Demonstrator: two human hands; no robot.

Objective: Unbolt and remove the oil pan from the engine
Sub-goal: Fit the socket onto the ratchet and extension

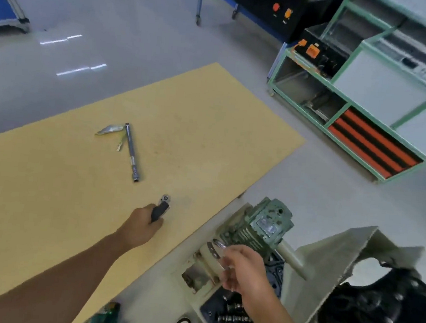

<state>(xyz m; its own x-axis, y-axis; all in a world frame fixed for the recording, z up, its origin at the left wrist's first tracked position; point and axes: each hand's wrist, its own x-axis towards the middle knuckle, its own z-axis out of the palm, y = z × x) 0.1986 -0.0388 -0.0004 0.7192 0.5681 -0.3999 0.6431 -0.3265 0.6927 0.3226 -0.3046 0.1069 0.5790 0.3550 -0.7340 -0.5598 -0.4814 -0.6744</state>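
Wide grey floor [142, 22], carrying a large tan board [210, 124] laid flat, its far corner pointing toward a green-framed cart [363, 119] with orange and black drawer fronts. Beyond the cart, a black cabinet [262, 6] bearing two orange knobs. At the board's right edge, low in view, an engine stand [328, 255] of pale metal with a green gearbox [265, 224] on its near end and a dark engine [380, 305] mounted beside it; oil pan not told apart from the rest of that dark mass. Under the stand, a dark tray [232, 318] holding blurred metal parts. Near the middle of the board, a long extension bar [132, 152] with a socket at its near end, lying slantwise, and touching its far end a bent silver plate [108, 130]; just beside these, a small pale bolt-like piece [119, 146]. Toward the board's right edge, left hand [142, 226], fingers curled round the black grip of a ratchet [162, 207], the ratchet head low over or touching the board; cannot tell which. Right hand [244, 268] off the board, over the stand's base, pinching shiny ring-shaped pieces [214, 248], too blurred to name.
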